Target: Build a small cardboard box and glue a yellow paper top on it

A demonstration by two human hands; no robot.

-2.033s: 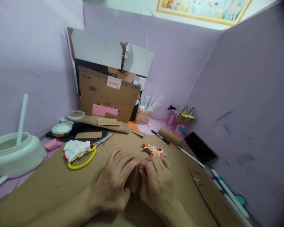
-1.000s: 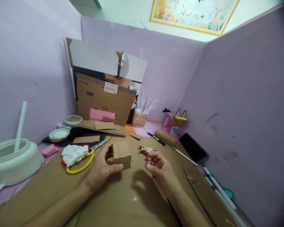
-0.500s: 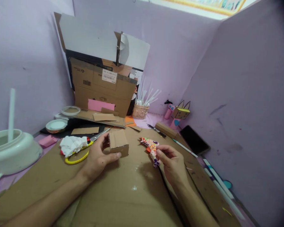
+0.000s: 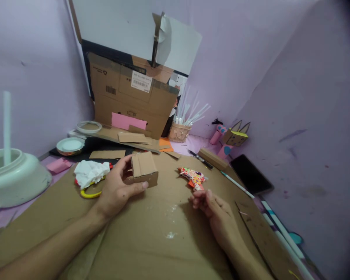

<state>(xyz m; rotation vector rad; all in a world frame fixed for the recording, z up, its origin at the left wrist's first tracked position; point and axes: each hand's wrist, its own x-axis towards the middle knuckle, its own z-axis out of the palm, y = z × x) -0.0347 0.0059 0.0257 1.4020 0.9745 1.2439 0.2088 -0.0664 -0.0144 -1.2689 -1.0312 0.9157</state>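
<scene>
My left hand (image 4: pixel 116 190) holds a small open-sided cardboard box (image 4: pixel 144 167), with the thumb along its near face and the fingers behind its left side. A glue gun (image 4: pixel 194 177) with a bright flowery pattern and an orange trigger points left, right of the box. Around the lower end of its handle my right hand (image 4: pixel 212 210) has its fingers curled, hiding that end. Just left of my left hand is a crumpled white tissue (image 4: pixel 90 173) on yellow-handled scissors (image 4: pixel 90 193).
A large cardboard sheet (image 4: pixel 128 249) covers the table. Behind stand a cardboard box (image 4: pixel 128 93) and a basket of white sticks (image 4: pixel 179 132). A white pot (image 4: pixel 23 182) is at left. On the right are a phone (image 4: pixel 251 174), a pen (image 4: pixel 201 158) and a cardboard animal head (image 4: pixel 236 137).
The view has shifted, so most things appear further right and higher. My right hand has moved lower on the glue gun and covers its handle end. The left hand keeps the small box.
</scene>
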